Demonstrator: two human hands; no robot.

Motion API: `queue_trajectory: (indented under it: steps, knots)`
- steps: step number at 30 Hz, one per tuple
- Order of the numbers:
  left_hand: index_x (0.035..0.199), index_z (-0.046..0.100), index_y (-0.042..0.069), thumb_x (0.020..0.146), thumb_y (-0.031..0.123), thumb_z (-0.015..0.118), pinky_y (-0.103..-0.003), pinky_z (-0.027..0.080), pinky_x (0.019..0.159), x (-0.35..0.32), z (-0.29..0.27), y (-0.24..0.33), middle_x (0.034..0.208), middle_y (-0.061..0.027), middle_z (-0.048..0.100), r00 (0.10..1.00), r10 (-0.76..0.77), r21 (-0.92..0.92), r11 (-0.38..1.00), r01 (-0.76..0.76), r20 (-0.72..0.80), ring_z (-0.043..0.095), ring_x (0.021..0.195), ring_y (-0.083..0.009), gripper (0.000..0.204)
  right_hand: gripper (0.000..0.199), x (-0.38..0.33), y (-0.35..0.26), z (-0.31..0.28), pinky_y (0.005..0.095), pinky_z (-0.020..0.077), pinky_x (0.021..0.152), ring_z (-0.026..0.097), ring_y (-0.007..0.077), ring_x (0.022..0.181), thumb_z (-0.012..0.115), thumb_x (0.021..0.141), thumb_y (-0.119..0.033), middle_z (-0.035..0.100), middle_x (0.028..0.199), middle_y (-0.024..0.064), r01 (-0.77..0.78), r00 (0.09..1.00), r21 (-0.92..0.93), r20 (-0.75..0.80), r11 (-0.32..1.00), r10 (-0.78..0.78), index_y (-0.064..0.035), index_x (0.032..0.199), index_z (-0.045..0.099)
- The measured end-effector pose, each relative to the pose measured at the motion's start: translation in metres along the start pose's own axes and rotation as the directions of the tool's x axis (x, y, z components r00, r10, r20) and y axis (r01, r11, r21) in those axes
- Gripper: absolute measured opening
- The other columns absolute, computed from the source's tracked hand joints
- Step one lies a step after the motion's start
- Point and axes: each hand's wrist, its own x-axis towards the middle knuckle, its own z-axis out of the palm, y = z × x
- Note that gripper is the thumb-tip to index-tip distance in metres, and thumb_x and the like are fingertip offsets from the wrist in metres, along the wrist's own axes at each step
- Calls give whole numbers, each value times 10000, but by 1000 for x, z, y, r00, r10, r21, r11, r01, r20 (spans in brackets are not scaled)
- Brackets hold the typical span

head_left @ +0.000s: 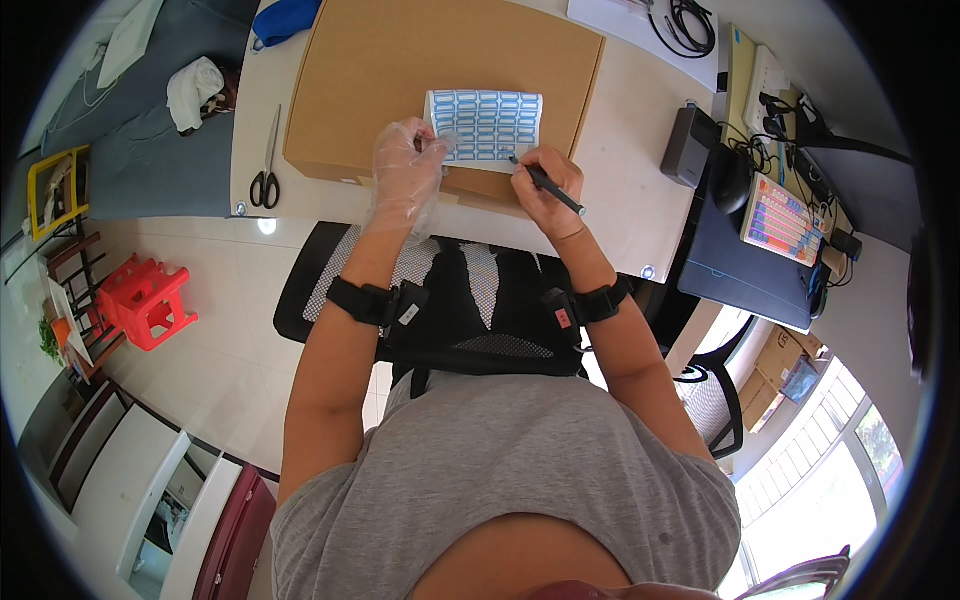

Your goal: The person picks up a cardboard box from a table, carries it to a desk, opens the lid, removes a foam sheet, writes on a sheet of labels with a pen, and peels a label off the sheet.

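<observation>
On top of the flat brown cardboard box, near its front edge, lies a white sheet of labels. The sheet carries a grid of small blue-bordered rectangular labels in rows and columns; its left edge curls slightly upward.

Left hand: covered by a loose transparent plastic glove, fingers bent, fingertips pressing the left edge of the sheet of labels against the box.

Right hand: bare, fingers closed around a black pen. The pen tip meets the lower right corner of the sheet; the barrel slants back toward the wrist.

Each forearm carries a black wrist strap with a small attached unit.

Containers: the cardboard box is closed; its contents cannot be seen. More small brown cartons stand on the floor at the lower right, also closed as far as can be told.

Edges and room: the box occupies the middle of the white table, its front edge near the table's front edge. Black-handled scissors lie on the bare strip to the left of the box. To the right of the box the table surface is open up to a grey rectangular device. A black mesh chair stands between the person and the table. A red plastic stool stands on the floor at the left, well apart from the chair.
</observation>
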Motion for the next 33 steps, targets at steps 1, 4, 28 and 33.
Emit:
queue_trajectory:
  steps: [1, 4, 28, 33]
  knots:
    - [704, 535, -7, 680, 122, 650, -259, 404, 519, 0, 0, -2, 616, -42, 499, 1000, 12, 8, 1000, -12, -7, 463, 552, -114, 174, 84, 0, 0, 0, 296, 419, 466, 517, 243, 497, 547, 622, 20, 518, 587, 108, 2, 1000, 1, -3, 1000, -2, -27, 642, 479]
    - [705, 537, -7, 677, 124, 654, -260, 404, 518, 1, 2, -8, 620, -44, 502, 1000, -16, -38, 999, 16, -4, 469, 559, -115, 177, 86, 0, 1, 1, 298, 417, 463, 515, 246, 495, 546, 619, 21, 517, 586, 108, 13, 1000, 0, -8, 1000, -13, -28, 641, 478]
    - [685, 525, -6, 649, 174, 686, -308, 392, 557, 2, 1, -11, 682, -95, 480, 995, 88, 113, 990, -83, -37, 473, 615, -196, 244, 31, 3, 5, -7, 220, 417, 534, 510, 105, 547, 539, 738, -35, 516, 596, 20, -371, 921, 449, 69, 813, 383, -16, 721, 521]
    - [692, 526, 1, 667, 204, 671, -309, 390, 580, 5, 0, -18, 699, -86, 480, 995, 97, 149, 984, -95, -3, 469, 633, -189, 250, 66, 2, 7, -36, 207, 394, 524, 519, 105, 576, 538, 809, -67, 543, 621, 46, -385, 843, 685, -11, 618, 538, -4, 831, 541]
